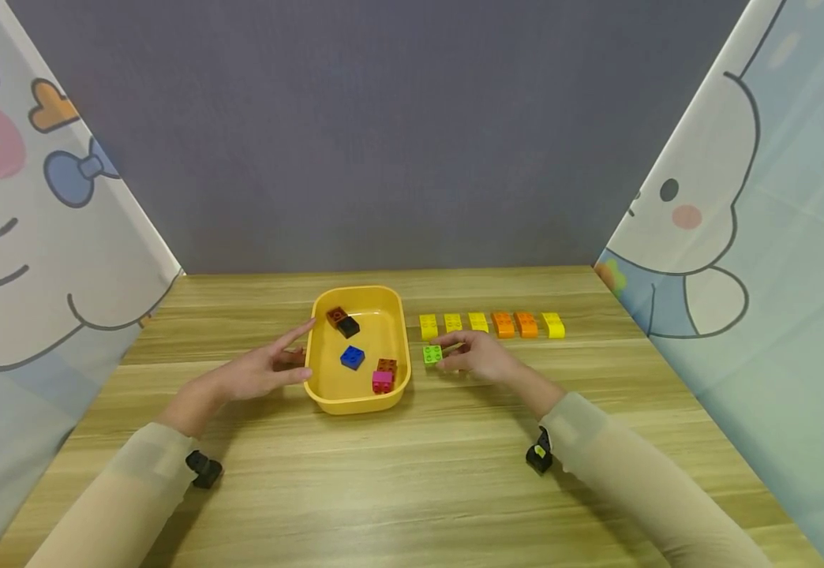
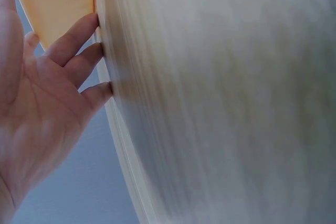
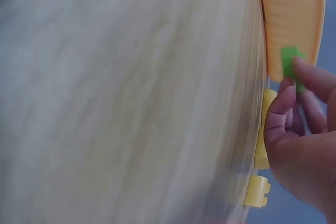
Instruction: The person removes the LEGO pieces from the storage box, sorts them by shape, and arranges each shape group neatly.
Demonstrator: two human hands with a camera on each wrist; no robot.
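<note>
The right grip (image 1: 486, 357), angled leftward, pinches a green brick (image 1: 432, 355) between thumb and fingers. The left grip (image 1: 263, 371) is spread at the rim of a yellow tray (image 1: 360, 405) between both grips; beyond the right one sits a row of bricks (image 1: 503, 324).

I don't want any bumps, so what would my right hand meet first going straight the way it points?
Probably the right side of the yellow tray, with the green block in your right hand touching first; it might pass above, since height is unclear.
</note>
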